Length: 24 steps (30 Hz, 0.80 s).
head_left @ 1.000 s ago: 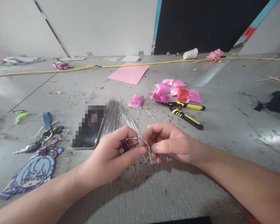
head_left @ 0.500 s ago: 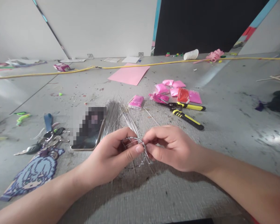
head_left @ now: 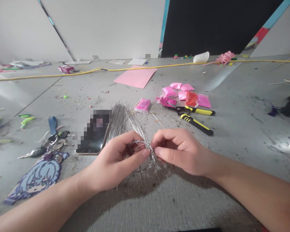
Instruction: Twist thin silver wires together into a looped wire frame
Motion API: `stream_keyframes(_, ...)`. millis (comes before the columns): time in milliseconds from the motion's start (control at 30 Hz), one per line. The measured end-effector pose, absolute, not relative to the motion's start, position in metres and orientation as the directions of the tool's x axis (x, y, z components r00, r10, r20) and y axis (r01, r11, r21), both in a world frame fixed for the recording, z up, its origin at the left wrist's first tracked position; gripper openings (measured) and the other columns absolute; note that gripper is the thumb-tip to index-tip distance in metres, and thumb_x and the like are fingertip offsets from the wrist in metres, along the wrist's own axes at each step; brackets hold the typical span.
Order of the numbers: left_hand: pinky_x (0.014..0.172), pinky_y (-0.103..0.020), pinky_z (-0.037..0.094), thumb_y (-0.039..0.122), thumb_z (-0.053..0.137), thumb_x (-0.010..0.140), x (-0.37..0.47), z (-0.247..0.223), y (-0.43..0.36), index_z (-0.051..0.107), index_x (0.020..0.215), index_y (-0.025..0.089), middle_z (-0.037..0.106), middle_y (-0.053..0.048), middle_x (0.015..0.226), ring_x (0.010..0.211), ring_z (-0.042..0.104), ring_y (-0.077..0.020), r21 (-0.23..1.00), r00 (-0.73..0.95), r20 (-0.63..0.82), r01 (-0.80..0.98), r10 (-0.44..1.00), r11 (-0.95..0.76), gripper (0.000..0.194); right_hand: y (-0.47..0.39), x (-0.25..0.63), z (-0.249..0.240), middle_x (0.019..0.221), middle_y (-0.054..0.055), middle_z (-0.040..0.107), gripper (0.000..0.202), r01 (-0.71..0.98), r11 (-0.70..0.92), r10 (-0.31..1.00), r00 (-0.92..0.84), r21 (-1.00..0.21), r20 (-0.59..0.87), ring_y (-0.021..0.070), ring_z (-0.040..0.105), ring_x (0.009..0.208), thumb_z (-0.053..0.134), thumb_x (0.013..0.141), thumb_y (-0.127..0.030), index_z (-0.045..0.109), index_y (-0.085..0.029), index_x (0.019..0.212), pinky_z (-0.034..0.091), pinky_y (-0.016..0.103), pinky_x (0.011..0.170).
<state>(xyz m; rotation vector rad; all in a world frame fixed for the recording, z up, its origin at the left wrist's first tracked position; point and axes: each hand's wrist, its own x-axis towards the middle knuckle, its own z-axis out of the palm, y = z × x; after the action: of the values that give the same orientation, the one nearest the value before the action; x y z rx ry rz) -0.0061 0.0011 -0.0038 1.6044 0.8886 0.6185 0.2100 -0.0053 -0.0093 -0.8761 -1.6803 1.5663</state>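
Observation:
Between my hands is a ring of twisted silver wire point(head_left: 150, 147), its lower curve hanging toward the table. My left hand point(head_left: 122, 158) is closed on the ring's left side, thumb on top and fingers curled behind. At the ring's right edge, my right hand point(head_left: 177, 151) pinches with thumb and forefinger at the wire; the fingertips hide exactly what they grip. Loose straight wires point(head_left: 135, 120) lie just beyond the ring, with a denser bundle of wires point(head_left: 118, 120) to their left.
A phone point(head_left: 94, 135) lies left of the wires, with keys point(head_left: 58, 145) and a pixel-art charm point(head_left: 37, 175) farther left. Yellow-black pliers point(head_left: 195, 124) lie at right, before several pink packets point(head_left: 170, 91). A yellow cord point(head_left: 130, 69) crosses behind, near pink paper point(head_left: 136, 77).
The view has shifted slightly, moving everything a little to the right. My right fingertips have shifted a little on the wire; the left hand keeps its hold.

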Motion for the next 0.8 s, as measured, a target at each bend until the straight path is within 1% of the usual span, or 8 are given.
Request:
stream_keyframes(67, 0.047, -0.019, 0.028, 0.036, 0.057, 0.095, -0.0064, -0.0031, 0.0007, 0.052, 0.084, 0.016, 0.040, 0.007, 0.064, 0.055, 0.033, -0.0061, 0.957, 0.559, -0.054, 0.264, 0.828, -0.116, 0.023, -0.0053, 0.2103, -0.0082, 0.068, -0.004, 0.054, 0.007, 0.058, 0.085, 0.834, -0.551, -0.995, 0.040, 0.0079, 0.045, 0.058, 0.060, 0.092, -0.023, 0.062, -0.017, 0.089, 0.036, 0.019, 0.052)
stream_keyframes(133, 0.050, -0.020, 0.032, 0.035, 0.056, 0.094, -0.0070, -0.0035, 0.0006, 0.053, 0.083, 0.016, 0.043, 0.006, 0.064, 0.056, 0.036, -0.0072, 0.927, 0.551, -0.017, 0.321, 0.834, -0.193, 0.023, -0.0050, 0.2095, -0.0067, 0.069, -0.003, 0.055, 0.009, 0.118, 0.164, 0.832, -0.550, -0.979, 0.073, 0.0086, 0.047, 0.060, 0.062, 0.091, -0.025, 0.062, -0.018, 0.087, 0.038, 0.020, 0.054)
stream_keyframes(233, 0.054, -0.023, 0.035, 0.031, 0.054, 0.095, -0.0078, -0.0058, 0.0007, 0.055, 0.083, 0.016, 0.049, 0.003, 0.068, 0.062, 0.041, -0.0094, 0.871, 0.569, 0.038, 0.383, 0.821, -0.306, 0.019, -0.0049, 0.2068, -0.0048, 0.069, -0.002, 0.055, 0.015, 0.241, 0.315, 0.829, -0.542, -0.918, 0.142, 0.0102, 0.048, 0.063, 0.065, 0.087, -0.028, 0.058, -0.018, 0.078, 0.040, 0.022, 0.057)
stream_keyframes(333, 0.055, -0.023, 0.034, 0.026, 0.054, 0.094, -0.0075, -0.0078, 0.0011, 0.056, 0.083, 0.016, 0.048, 0.004, 0.067, 0.062, 0.040, -0.0096, 0.842, 0.595, 0.061, 0.401, 0.802, -0.362, 0.014, -0.0055, 0.2042, -0.0039, 0.065, -0.003, 0.051, 0.020, 0.334, 0.397, 0.826, -0.535, -0.855, 0.175, 0.0101, 0.045, 0.061, 0.062, 0.087, -0.027, 0.052, -0.019, 0.073, 0.038, 0.023, 0.056)
stream_keyframes(433, 0.054, -0.023, 0.033, 0.024, 0.054, 0.093, -0.0064, -0.0077, 0.0012, 0.056, 0.081, 0.016, 0.044, 0.005, 0.065, 0.059, 0.038, -0.0090, 0.829, 0.598, 0.069, 0.410, 0.799, -0.379, 0.014, -0.0058, 0.2034, -0.0035, 0.063, -0.004, 0.048, 0.021, 0.373, 0.408, 0.824, -0.543, -0.833, 0.160, 0.0095, 0.041, 0.058, 0.058, 0.089, -0.025, 0.050, -0.019, 0.071, 0.034, 0.023, 0.053)
stream_keyframes(633, 0.052, -0.022, 0.031, 0.029, 0.052, 0.096, -0.0047, -0.0081, 0.0008, 0.053, 0.080, 0.017, 0.042, 0.006, 0.063, 0.057, 0.035, -0.0082, 0.831, 0.579, 0.061, 0.422, 0.813, -0.363, 0.020, -0.0071, 0.2022, -0.0023, 0.060, -0.005, 0.042, 0.025, 0.431, 0.394, 0.838, -0.531, -0.812, 0.124, 0.0089, 0.038, 0.056, 0.051, 0.091, -0.020, 0.044, -0.018, 0.067, 0.030, 0.025, 0.052)
stream_keyframes(800, 0.051, -0.020, 0.030, 0.031, 0.052, 0.096, -0.0032, -0.0096, 0.0007, 0.053, 0.081, 0.017, 0.041, 0.006, 0.063, 0.058, 0.035, -0.0075, 0.870, 0.574, 0.001, 0.404, 0.819, -0.284, 0.021, -0.0094, 0.2014, -0.0007, 0.060, -0.005, 0.040, 0.033, 0.469, 0.383, 0.847, -0.523, -0.796, 0.099, 0.0087, 0.037, 0.057, 0.046, 0.096, -0.022, 0.039, -0.018, 0.065, 0.029, 0.026, 0.052)
